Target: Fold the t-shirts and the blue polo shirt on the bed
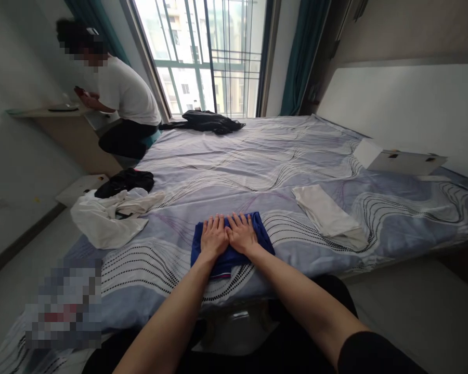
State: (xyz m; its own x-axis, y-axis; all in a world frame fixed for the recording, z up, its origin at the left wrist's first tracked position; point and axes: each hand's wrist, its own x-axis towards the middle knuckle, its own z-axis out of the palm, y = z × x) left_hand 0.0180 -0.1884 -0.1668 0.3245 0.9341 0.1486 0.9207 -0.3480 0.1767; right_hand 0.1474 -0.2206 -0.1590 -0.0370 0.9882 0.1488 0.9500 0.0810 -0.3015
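Observation:
A folded blue garment lies near the front edge of the bed, with a thin pink and white trim showing at its lower edge. My left hand rests flat on it, fingers stretched away from me. Beside it, thumbs touching, my right hand also presses flat on the cloth. Neither hand grips anything. To the right lies a folded cream-white cloth. On the left is a loose heap of white clothing, with a black garment against its far side.
The bed has a grey-blue wavy-patterned sheet. Dark clothing lies at its far edge by the window. A white box stands at the right, near the headboard. A person in a white shirt sits at a desk, far left.

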